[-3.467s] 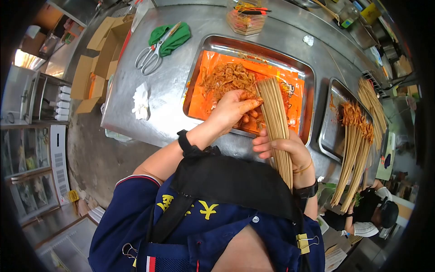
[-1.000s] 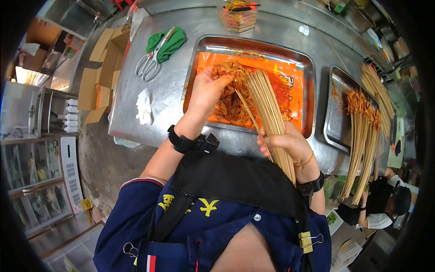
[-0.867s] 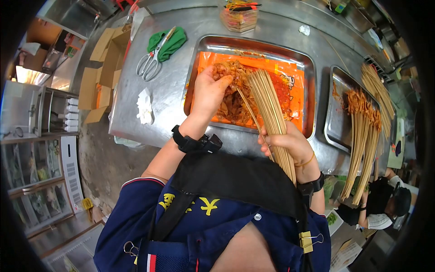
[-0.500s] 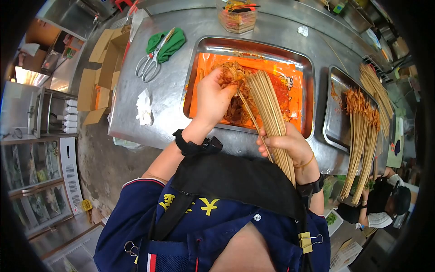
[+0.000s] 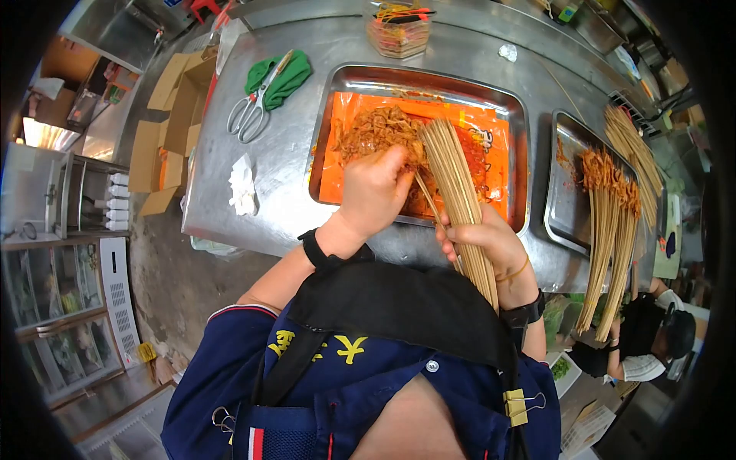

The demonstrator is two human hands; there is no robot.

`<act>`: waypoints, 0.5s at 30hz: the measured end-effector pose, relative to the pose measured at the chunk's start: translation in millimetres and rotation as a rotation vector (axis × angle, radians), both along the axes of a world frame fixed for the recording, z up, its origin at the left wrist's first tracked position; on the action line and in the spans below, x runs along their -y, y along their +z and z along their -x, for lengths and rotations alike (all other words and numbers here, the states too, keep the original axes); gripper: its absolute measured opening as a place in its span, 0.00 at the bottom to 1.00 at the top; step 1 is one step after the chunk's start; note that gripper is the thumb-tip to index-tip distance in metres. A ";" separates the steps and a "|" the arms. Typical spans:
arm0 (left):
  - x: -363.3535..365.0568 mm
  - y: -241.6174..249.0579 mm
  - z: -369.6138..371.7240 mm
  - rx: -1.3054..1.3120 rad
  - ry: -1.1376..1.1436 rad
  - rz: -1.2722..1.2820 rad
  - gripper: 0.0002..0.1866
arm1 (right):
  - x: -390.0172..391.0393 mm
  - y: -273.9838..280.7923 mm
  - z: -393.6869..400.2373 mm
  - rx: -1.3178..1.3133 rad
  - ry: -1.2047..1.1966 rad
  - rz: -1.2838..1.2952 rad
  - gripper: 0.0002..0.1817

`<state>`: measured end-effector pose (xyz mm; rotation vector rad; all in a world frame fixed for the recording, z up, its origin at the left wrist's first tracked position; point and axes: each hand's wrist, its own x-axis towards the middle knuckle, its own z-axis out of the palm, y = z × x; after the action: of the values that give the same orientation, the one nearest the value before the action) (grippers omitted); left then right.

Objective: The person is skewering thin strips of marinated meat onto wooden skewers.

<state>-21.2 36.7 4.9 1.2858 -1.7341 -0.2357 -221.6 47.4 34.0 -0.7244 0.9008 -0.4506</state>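
Observation:
My right hand (image 5: 487, 241) is wrapped round a thick bundle of bamboo skewers (image 5: 460, 184), whose upper ends reach over the tray. One single skewer (image 5: 429, 198) stands apart on the bundle's left, angled up toward my left hand (image 5: 376, 192). That hand is closed in a pinch by this skewer's upper end, at a small piece of food mostly hidden by the fingers. Behind it lies a heap of shredded, red-brown sauced food (image 5: 381, 129) on an orange printed package (image 5: 491, 184). Both are inside a metal tray (image 5: 524, 165).
On the right, a second tray (image 5: 563, 203) carries loaded skewers (image 5: 609, 207), with loose skewers (image 5: 636, 157) beyond. Scissors (image 5: 253, 115) rest on a green cloth (image 5: 290, 83) near crumpled tissue (image 5: 242, 184). A clear container (image 5: 400, 34) stands at the back. Another person (image 5: 648, 330) is at lower right.
My left hand has moved right and slightly down, from the heap to the single skewer's upper end, uncovering more of the food. My right hand keeps its grip on the bundle.

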 end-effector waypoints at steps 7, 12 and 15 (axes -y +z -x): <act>7.2 -8.8 10.1 -0.831 -0.124 -0.238 0.10 | -0.7 0.3 0.1 0.011 -0.014 0.015 0.13; 19.1 -20.3 -4.1 -1.021 -0.109 -0.437 0.12 | 0.1 1.8 -1.1 0.029 -0.012 0.005 0.13; 23.9 -16.4 -5.4 -1.193 -0.176 -0.512 0.13 | 0.2 -0.6 -0.8 0.032 -0.005 0.010 0.13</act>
<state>-15.8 12.8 -11.5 0.9516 -0.7364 -1.3126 -220.8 47.2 33.4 -0.7225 0.8711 -0.4708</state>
